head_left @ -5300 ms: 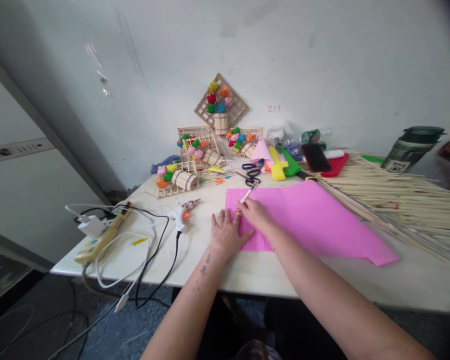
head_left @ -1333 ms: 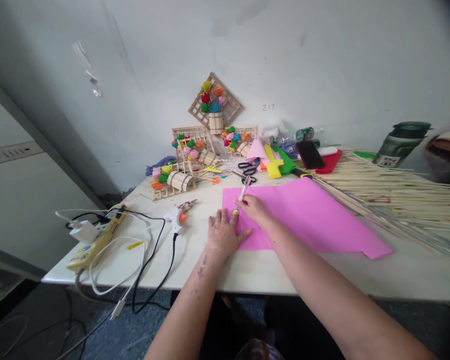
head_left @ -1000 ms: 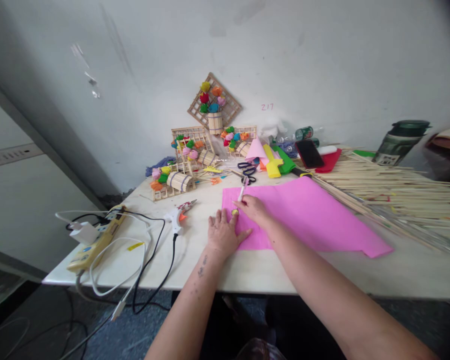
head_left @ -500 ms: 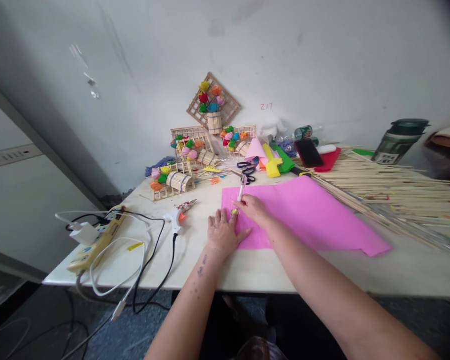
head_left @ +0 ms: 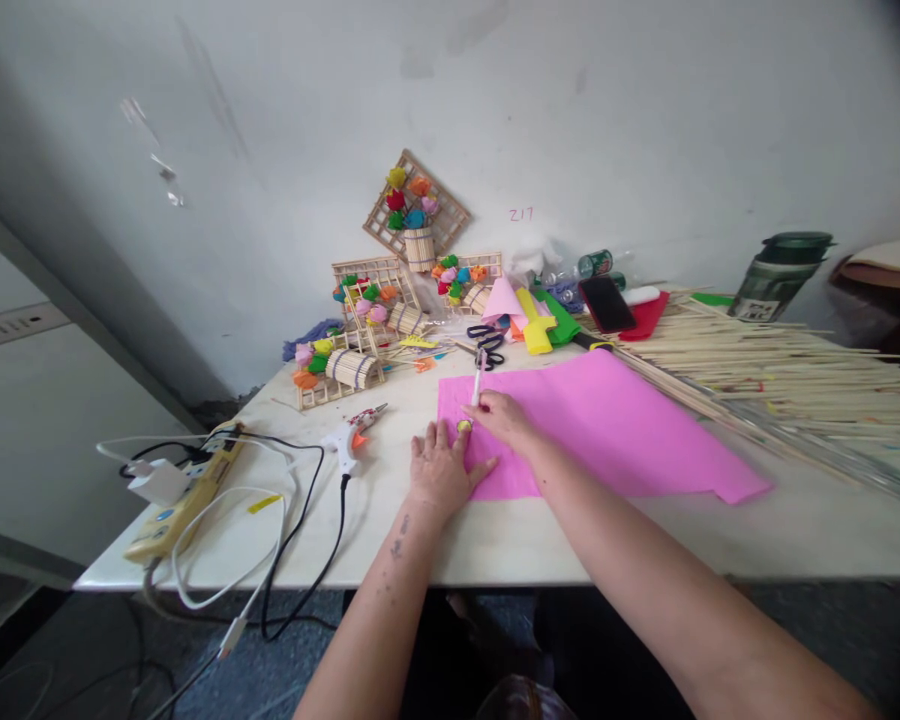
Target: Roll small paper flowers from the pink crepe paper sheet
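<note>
While the pen (head_left: 478, 377) is being gripped upright-ish in the right hand (head_left: 504, 420), its long axis is running toward 12 o'clock, tip down on the pink sheet (head_left: 607, 425) beside a small yellow disc (head_left: 463, 427). Left hand (head_left: 440, 470) is lying open and flat at 7 o'clock of the pen, probably pinning the sheet's corner. Scissors (head_left: 487, 342) are sitting just past at 12, glue gun (head_left: 351, 436) out at 9.
</note>
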Available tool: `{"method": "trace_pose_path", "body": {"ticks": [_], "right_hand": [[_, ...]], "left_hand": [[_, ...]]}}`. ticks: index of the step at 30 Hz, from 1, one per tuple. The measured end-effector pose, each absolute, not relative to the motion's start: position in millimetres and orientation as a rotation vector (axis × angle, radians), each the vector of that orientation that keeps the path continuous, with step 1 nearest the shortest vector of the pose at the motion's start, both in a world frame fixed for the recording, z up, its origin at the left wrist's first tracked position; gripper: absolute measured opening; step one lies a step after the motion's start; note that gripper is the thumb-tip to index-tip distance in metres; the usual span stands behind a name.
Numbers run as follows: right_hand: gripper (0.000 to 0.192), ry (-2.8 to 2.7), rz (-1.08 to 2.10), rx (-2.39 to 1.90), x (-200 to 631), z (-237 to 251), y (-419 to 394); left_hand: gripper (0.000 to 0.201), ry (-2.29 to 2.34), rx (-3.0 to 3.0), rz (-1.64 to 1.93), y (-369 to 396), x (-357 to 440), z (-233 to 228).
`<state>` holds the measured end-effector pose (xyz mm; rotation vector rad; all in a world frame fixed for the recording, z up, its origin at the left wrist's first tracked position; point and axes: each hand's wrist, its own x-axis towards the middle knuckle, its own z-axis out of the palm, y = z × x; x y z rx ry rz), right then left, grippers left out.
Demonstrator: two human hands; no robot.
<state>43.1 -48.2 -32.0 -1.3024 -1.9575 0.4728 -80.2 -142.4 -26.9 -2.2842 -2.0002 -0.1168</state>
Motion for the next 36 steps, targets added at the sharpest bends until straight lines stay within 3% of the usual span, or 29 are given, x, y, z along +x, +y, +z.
{"method": "trace_pose_path", "body": {"ticks": [23, 36], "right_hand": [[0.032, -1.893, 0.602, -1.318, 46, -28, -51], [0.015, -2.003, 0.788, -1.146, 51, -29, -50]], "left_hand": [[0.057, -2.069, -2.268, -0.145, -143, -83, -17], [0.050, -2.200, -2.256, -0.335, -136, -93, -20]]}}
